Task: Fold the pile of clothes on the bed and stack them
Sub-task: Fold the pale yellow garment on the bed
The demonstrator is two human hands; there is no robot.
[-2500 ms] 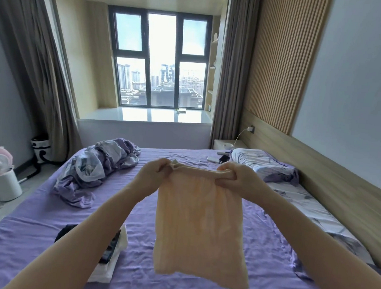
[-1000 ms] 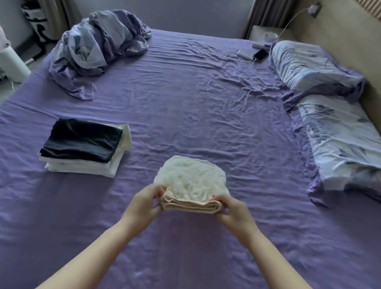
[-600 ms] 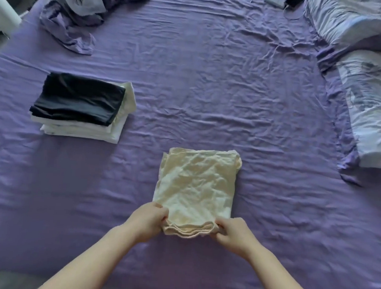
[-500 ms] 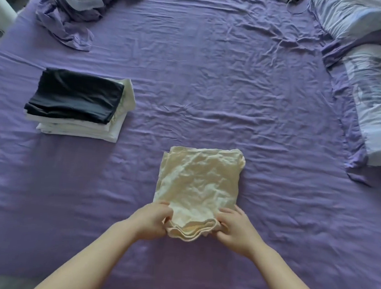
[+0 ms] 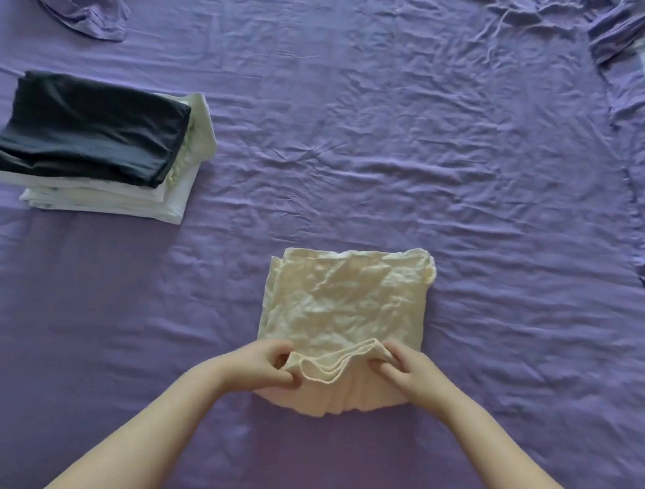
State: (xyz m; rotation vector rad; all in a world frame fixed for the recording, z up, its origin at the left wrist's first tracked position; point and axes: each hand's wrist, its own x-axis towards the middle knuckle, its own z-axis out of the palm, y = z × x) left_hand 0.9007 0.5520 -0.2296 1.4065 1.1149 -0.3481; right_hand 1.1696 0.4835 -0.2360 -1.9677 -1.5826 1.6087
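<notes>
A wrinkled purple bed sheet (image 5: 358, 151) fills the view. At the left sits a stack of folded clothes (image 5: 95, 148), a black garment on top of white ones. A cream garment (image 5: 343, 303), folded and creased, lies on the sheet near the front edge, well apart from the stack. The left hand (image 5: 263, 366) and the right hand (image 5: 411, 372) each pinch 1 end of its lifted near edge.

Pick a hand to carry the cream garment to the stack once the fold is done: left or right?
Left, probably. The stack lies on the person's left side, so the left hand has the more direct path. Both it and the right hand pinch the near edge of the cream garment.
</notes>
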